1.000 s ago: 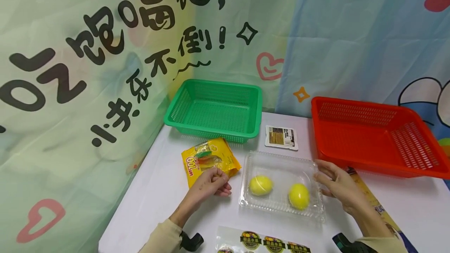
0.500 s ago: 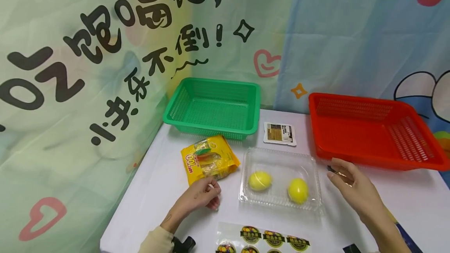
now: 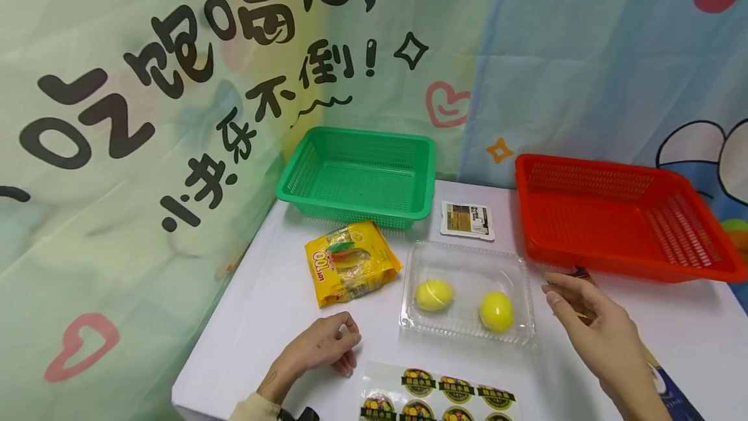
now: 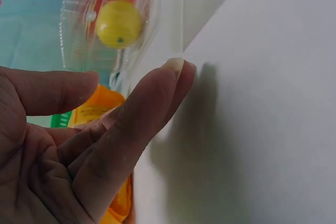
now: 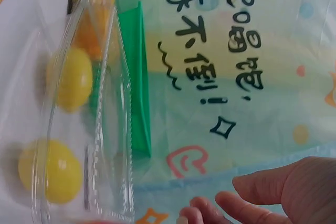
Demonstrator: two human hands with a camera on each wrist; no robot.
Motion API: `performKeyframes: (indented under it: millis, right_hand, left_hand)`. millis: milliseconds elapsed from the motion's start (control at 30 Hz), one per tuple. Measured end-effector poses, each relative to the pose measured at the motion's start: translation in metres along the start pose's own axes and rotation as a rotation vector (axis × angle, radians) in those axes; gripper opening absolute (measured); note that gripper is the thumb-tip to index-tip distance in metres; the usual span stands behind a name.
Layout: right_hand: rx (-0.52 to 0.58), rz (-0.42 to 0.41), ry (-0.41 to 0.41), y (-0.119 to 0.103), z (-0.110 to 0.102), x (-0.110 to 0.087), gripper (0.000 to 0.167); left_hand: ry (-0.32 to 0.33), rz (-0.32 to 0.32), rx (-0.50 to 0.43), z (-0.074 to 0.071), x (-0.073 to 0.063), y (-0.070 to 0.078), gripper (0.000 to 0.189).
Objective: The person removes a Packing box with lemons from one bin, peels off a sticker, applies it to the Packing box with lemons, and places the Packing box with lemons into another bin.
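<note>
A clear plastic clamshell box (image 3: pixel 467 265) with its lid down lies mid-table. Two yellow lemons, a left one (image 3: pixel 435 295) and a right one (image 3: pixel 497 312), are inside it. My left hand (image 3: pixel 321 343) hovers by the table left of the sticker sheet, fingers relaxed and holding nothing; the left wrist view shows a gap between thumb and fingers. Just right of the box, apart from it, is my right hand (image 3: pixel 608 330), loosely bent with nothing in its grasp. Under that hand runs a long blue-and-yellow package (image 3: pixel 666 382), mostly hidden by it.
A yellow snack bag (image 3: pixel 350 264) lies left of the box. Behind stand a green basket (image 3: pixel 356 216) and a red basket (image 3: pixel 613 265). Between them is a small flat packet (image 3: pixel 467 221). A sheet of round stickers (image 3: pixel 380 375) lies at the front edge.
My right hand has let go of the box's right edge and moved right and toward me. The left hand has drawn back from the yellow bag toward the front.
</note>
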State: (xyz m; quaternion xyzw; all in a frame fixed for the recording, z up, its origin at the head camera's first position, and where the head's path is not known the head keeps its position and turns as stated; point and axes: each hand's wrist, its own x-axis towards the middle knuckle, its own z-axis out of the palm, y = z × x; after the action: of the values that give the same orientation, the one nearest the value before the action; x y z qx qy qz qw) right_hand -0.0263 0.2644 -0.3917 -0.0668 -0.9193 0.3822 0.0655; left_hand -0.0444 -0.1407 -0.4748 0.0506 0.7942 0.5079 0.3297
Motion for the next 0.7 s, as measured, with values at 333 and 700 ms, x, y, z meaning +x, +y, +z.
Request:
performKeyframes:
  millis: [333, 700]
  right_hand:
    - [0.136, 0.103, -0.364, -0.018, 0.019, -0.029, 0.033]
    - [0.288, 0.107, -0.626, -0.007, 0.056, -0.051, 0.038]
  left_hand:
    - [0.007, -0.004, -0.158, 0.014, -0.007, -0.009, 0.022]
    - [0.02, -0.005, -0.217, 0.022, -0.01, -0.015, 0.025]
